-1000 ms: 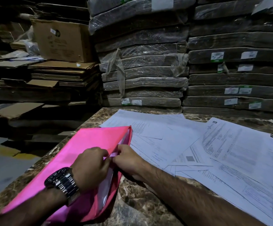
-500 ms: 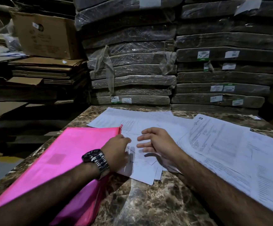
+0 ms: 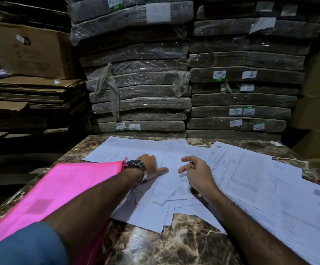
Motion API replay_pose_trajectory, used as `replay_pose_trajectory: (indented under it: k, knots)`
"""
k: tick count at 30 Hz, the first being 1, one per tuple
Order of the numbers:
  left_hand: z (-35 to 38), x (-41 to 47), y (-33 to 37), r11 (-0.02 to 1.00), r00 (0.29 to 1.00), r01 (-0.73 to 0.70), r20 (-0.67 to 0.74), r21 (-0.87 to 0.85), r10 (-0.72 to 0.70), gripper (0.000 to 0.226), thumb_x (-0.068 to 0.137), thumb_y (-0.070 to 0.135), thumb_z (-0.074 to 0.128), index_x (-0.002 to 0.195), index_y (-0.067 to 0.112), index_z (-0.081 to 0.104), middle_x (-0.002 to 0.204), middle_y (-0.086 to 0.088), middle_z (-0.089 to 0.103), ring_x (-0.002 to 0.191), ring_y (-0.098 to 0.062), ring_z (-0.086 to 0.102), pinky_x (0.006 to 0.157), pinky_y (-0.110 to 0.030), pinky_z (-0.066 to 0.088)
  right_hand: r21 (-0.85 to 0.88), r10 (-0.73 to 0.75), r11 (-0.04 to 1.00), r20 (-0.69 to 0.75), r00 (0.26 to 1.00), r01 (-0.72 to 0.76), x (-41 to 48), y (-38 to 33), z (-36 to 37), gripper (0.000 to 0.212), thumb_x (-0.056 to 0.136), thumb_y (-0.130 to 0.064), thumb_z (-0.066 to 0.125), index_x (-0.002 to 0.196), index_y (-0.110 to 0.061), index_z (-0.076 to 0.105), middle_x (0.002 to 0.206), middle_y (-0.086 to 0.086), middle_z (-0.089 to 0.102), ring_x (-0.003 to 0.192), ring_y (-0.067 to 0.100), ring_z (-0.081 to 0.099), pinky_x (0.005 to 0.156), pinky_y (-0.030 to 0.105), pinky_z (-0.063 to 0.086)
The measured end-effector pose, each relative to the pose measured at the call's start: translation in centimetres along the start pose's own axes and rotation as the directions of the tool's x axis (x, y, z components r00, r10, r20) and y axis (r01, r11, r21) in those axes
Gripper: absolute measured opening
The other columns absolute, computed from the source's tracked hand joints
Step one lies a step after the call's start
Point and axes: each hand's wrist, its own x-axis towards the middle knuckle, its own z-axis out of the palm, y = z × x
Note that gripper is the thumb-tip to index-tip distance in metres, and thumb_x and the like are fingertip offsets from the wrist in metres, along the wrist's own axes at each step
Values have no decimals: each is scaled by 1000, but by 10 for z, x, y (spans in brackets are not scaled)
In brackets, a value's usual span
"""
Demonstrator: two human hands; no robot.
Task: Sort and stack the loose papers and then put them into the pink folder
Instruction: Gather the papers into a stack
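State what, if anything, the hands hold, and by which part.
Nothing is visibly held. The left hand rests on the loose papers, thumb out, fingers hidden; the right hand is above them, fingers loosely curled round no sheet.

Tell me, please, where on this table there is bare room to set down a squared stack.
The widest bare marble is the near edge of the table, between the pink folder and the right forearm, below the loose papers. A strip shows at the far left corner, beyond the folder. The middle and right are crowded with overlapping sheets.
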Motion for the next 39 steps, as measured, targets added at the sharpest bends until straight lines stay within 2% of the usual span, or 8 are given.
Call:
replay_pose_trajectory:
  k: [13, 18, 23, 26, 31, 34, 36, 39]
  knots:
    - [-8, -2, 0, 979, 995, -86, -34, 187, 94, 28, 91, 5, 40, 108, 6, 63, 115, -18, 63, 104, -37, 61, 81, -38, 49, 15, 2, 1000, -34, 999, -1, 4, 10, 0, 30, 97, -5, 38, 112, -19, 59, 87, -2, 70, 37, -2, 49, 33, 6, 31]
    - [-17, -21, 10, 983, 966, -185, -180, 6, 183, 32, 96, 11, 41, 120, 17, 60, 115, -16, 64, 103, -35, 61, 78, -37, 51, 187, 138, 974, -47, 989, -127, 12, 11, 3, 25, 97, -31, 49, 118, -20, 57, 91, 1, 67, 64, 12, 57, 60, 31, 49]
    - [-13, -54, 13, 865, 835, -486, -357, -124, 418, 41, 92, 0, 46, 121, 22, 64, 123, 0, 66, 112, -18, 61, 94, -27, 49, 589, 393, 747, -18, 919, -308, 25, 16, -9, 66, 79, -52, 68, 125, -11, 46, 105, 12, 65, 90, 30, 69, 71, 38, 61]
    - [-16, -67, 6, 793, 786, -579, -391, -189, 480, 44, 87, -8, 47, 113, 19, 70, 130, -1, 61, 125, -17, 53, 101, -14, 33, 645, 436, 702, -55, 898, -301, 27, 18, -29, 69, 79, -21, 75, 137, -3, 43, 108, 13, 66, 92, 32, 68, 70, 39, 57]
    - [-18, -74, -14, 875, 920, -372, -248, -308, 304, 53, 85, -8, 48, 116, 31, 66, 156, -5, 23, 146, -20, 19, 114, -30, 22, 443, 440, 802, 18, 898, -402, 20, 9, -52, 59, 81, 13, 65, 136, -3, 50, 109, 17, 58, 90, 31, 60, 63, 34, 50]
    - [-17, -72, -26, 870, 982, -147, -178, -471, 69, 52, 85, -6, 52, 124, 27, 59, 153, -5, 31, 138, -22, 36, 99, -29, 42, 272, 449, 854, 50, 892, -444, 18, 6, -50, 46, 80, 12, 68, 124, 1, 61, 105, 15, 63, 100, 33, 59, 78, 40, 55]
    - [-15, -68, -31, 710, 994, -3, -81, -704, -77, 42, 88, -8, 48, 117, 17, 64, 137, -7, 53, 108, -21, 62, 76, -21, 53, 199, 446, 872, 58, 893, -448, 16, 4, -49, 37, 77, 11, 72, 113, 5, 67, 88, 11, 65, 94, 32, 63, 78, 37, 52]
    - [-20, -70, -26, 120, 967, 235, 220, -965, -130, 23, 91, -8, 48, 103, -4, 66, 98, -17, 72, 66, -22, 67, 65, -28, 59, 149, 414, 894, 91, 906, -423, 7, 3, -47, 24, 76, 10, 73, 99, 5, 69, 89, 16, 68, 84, 33, 67, 63, 31, 46]
